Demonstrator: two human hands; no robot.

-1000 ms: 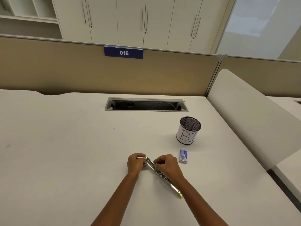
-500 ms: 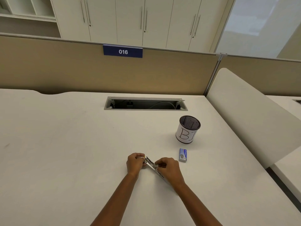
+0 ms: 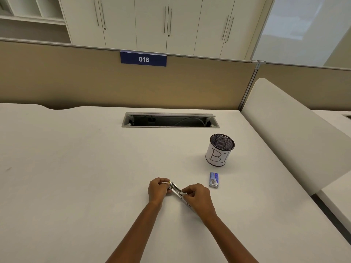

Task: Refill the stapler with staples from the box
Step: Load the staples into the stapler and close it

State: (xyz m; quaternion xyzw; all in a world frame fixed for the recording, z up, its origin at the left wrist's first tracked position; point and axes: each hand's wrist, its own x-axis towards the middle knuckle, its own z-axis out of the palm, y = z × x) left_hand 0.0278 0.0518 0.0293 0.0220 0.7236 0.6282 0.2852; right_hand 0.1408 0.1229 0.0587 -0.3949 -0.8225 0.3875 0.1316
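A metal stapler (image 3: 177,191) lies opened out on the white desk (image 3: 76,177), running diagonally from upper left to lower right. My left hand (image 3: 158,190) is closed around its far end, where a bit of yellow shows. My right hand (image 3: 198,198) covers its near part, with the fingertips pinching at the metal rail; I cannot tell whether staples are between them. The small blue staple box (image 3: 214,179) lies flat on the desk just right of my right hand, apart from it.
A mesh pen cup (image 3: 220,149) with a white paper label stands behind the box. An open cable slot (image 3: 170,120) is set into the desk farther back. A tan partition (image 3: 95,82) closes the far edge and a white divider panel (image 3: 296,133) rises at the right.
My right hand has slid along the stapler toward the left hand, now covering the near end that showed a second ago. The left hand and the box have stayed put.
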